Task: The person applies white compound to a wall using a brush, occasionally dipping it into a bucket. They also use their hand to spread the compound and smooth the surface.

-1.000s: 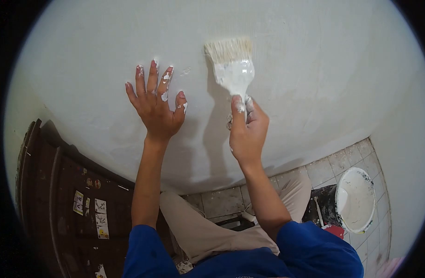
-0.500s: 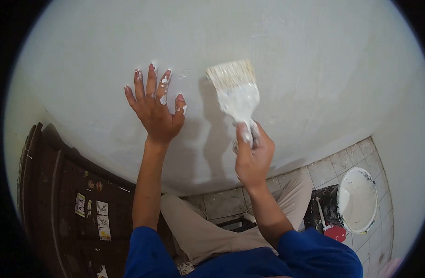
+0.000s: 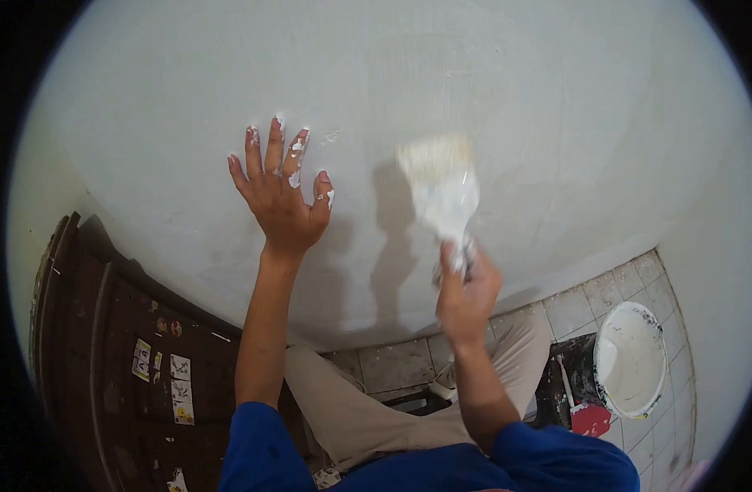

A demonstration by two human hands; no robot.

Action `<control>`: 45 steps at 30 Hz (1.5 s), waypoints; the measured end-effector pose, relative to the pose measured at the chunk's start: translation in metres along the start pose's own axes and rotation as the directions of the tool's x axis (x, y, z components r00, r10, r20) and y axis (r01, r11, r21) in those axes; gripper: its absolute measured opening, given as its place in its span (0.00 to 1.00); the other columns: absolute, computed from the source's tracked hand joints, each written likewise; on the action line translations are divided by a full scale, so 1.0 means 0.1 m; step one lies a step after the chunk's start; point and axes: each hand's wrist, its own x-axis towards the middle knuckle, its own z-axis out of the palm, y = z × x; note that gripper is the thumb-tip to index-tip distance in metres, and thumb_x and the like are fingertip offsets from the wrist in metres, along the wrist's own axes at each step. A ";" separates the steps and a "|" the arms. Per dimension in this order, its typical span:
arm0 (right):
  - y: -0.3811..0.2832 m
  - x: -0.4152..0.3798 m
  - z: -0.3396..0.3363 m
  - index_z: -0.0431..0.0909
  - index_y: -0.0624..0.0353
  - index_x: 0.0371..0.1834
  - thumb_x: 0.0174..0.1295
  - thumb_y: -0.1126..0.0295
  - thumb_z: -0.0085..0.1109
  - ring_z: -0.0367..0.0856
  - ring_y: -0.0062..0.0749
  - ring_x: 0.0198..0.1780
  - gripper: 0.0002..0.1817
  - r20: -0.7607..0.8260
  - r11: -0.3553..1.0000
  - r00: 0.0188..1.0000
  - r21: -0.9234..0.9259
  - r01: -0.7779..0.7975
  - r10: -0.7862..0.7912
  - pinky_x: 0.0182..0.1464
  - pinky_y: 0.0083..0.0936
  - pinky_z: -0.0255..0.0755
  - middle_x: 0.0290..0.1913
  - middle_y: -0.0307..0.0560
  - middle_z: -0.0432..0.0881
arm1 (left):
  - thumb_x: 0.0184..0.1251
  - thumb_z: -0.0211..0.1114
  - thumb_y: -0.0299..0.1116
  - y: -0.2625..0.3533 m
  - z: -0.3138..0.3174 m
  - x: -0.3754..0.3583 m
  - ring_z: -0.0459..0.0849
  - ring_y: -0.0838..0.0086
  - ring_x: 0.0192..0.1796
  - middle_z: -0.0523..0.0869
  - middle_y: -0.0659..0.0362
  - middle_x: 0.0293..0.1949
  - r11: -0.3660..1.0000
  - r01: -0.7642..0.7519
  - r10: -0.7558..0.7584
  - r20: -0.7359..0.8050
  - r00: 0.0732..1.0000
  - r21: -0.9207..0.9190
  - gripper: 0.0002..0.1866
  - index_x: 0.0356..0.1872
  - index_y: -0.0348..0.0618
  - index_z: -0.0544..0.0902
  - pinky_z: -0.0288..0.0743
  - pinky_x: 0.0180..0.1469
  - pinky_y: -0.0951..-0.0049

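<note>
My right hand [image 3: 468, 291] grips the handle of a wide paintbrush [image 3: 448, 189], its bristles pointing up and lying at the wall's surface. White paint coats the brush's lower part and my right thumb; motion blurs the brush a little. To the left of it, my left hand [image 3: 287, 197] lies with spread fingers on the pale wall [image 3: 540, 107], with white paint on its fingertips and index finger. Above the bristles runs a slightly darker, streaky damp-looking band on the wall. A small rough white patch sits just right of my left index finger.
At lower right stands a black bucket [image 3: 585, 361] holding white paint, its rim smeared. A red-bladed scraper [image 3: 590, 420] with a pale handle is beside it. Dark brown wooden furniture [image 3: 122, 369] with stickers fills the lower left. Grey floor tiles [image 3: 392, 365] run along the wall's foot.
My right hand and the paintbrush have moved down and slightly right along the wall. My left hand stays spread on the wall, barely shifted in view.
</note>
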 end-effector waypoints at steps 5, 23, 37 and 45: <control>-0.15 0.59 0.14 0.78 0.70 0.38 0.68 0.66 0.52 0.62 0.15 0.27 0.14 0.034 0.999 0.999 0.044 0.026 -0.028 0.27 0.20 0.60 0.20 0.36 0.69 | 0.59 0.57 0.36 -0.01 -0.03 -0.01 0.50 0.51 0.75 0.63 0.51 0.70 1.000 0.000 0.000 0.032 0.999 0.004 0.29 0.64 0.45 0.68 0.33 0.72 0.42; -0.02 0.71 -0.18 0.78 0.66 0.31 0.69 0.63 0.53 0.60 0.12 0.18 0.15 -0.019 0.987 1.000 0.164 0.001 0.002 0.19 0.18 0.53 0.17 0.28 0.66 | 0.60 0.57 0.37 -0.01 -0.02 -0.03 0.51 0.48 0.74 0.61 0.51 0.71 1.000 -0.016 0.015 0.035 0.999 0.024 0.30 0.66 0.47 0.67 0.34 0.71 0.39; -0.22 0.42 -0.49 0.80 0.65 0.34 0.68 0.64 0.55 0.61 0.11 0.19 0.14 -0.071 0.970 0.993 0.231 -0.080 0.099 0.20 0.15 0.55 0.17 0.28 0.66 | 0.64 0.57 0.43 0.20 0.00 -0.03 0.45 0.47 0.75 0.58 0.49 0.72 0.997 0.063 -0.060 0.058 0.997 -0.046 0.29 0.66 0.49 0.67 0.28 0.71 0.39; 0.49 0.27 -0.49 0.81 0.66 0.34 0.66 0.62 0.57 0.62 0.12 0.19 0.15 0.086 0.890 0.927 0.260 -0.375 0.365 0.20 0.16 0.56 0.18 0.28 0.67 | 0.64 0.58 0.40 0.30 -0.15 0.00 0.41 0.45 0.76 0.53 0.49 0.74 0.994 0.113 -0.110 0.234 0.966 0.000 0.33 0.70 0.48 0.61 0.30 0.70 0.38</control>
